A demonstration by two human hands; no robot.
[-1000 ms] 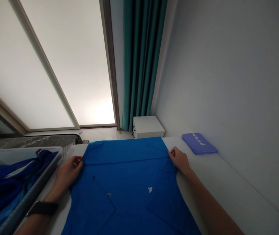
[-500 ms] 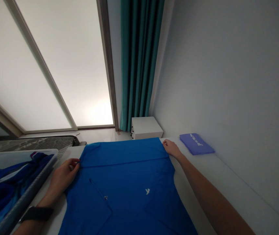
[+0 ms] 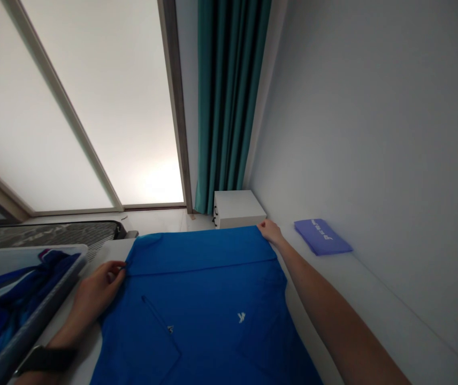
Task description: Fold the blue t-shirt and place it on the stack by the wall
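A blue shirt (image 3: 205,299) lies spread flat on the white table, with a folded band across its far end. It carries a small white logo and, to the left, a slanting seam with a little tag. My left hand (image 3: 99,286), a dark watch on its wrist, pinches the shirt's left edge near the fold line. At the far right corner, my right hand (image 3: 269,231) has its fingers closed on the cloth. The near part of the shirt runs out of view at the bottom.
A pale plastic bin (image 3: 74,262) with blue clothes (image 3: 16,283) stands at the left. A folded purple plastic bag (image 3: 323,237) lies on the right by the wall. Beyond the table are a white cabinet (image 3: 239,207), a teal curtain (image 3: 231,107) and frosted sliding doors (image 3: 112,107).
My right hand has moved slightly up and left along the far corner of the shirt. The view has shifted a little, and my left hand keeps its hold.
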